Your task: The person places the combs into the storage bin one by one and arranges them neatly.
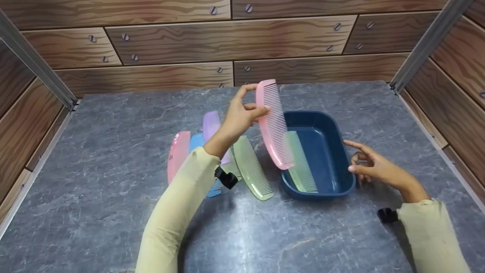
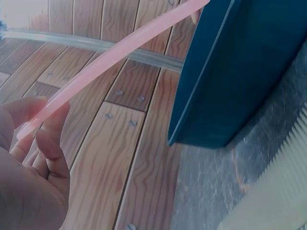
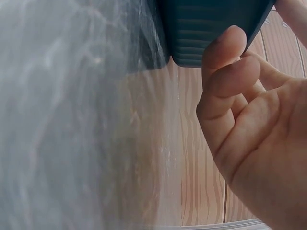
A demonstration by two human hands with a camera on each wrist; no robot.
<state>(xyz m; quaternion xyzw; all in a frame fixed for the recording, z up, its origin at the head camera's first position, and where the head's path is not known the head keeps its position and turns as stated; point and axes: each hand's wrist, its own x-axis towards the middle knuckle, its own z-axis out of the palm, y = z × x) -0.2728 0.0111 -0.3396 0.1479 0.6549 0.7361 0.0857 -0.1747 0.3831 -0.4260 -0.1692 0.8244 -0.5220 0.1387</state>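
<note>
My left hand (image 1: 242, 113) pinches a pink comb (image 1: 271, 129) near its upper end, thumb on the front. The comb slants over the left rim of a dark blue plastic bin (image 1: 343, 151), teeth facing right. Inside the bin, a light green comb (image 1: 301, 163) leans along the left wall, partly hidden by the pink one. In the left wrist view the pink comb (image 2: 115, 55) appears edge-on between thumb and fingers. My right hand (image 1: 373, 167) touches the bin's right side with relaxed, partly bent fingers; the right wrist view shows them beside the ribbed outer wall (image 3: 192, 43).
Left of the bin, a green comb (image 1: 252, 170), a purple comb (image 1: 211, 123), a blue comb (image 1: 196, 141) and another pink comb (image 1: 179, 153) lie on the grey marbled table (image 1: 113, 197), some overlapping. My left forearm covers parts of them. Wood-patterned panels (image 1: 227, 38) enclose the table.
</note>
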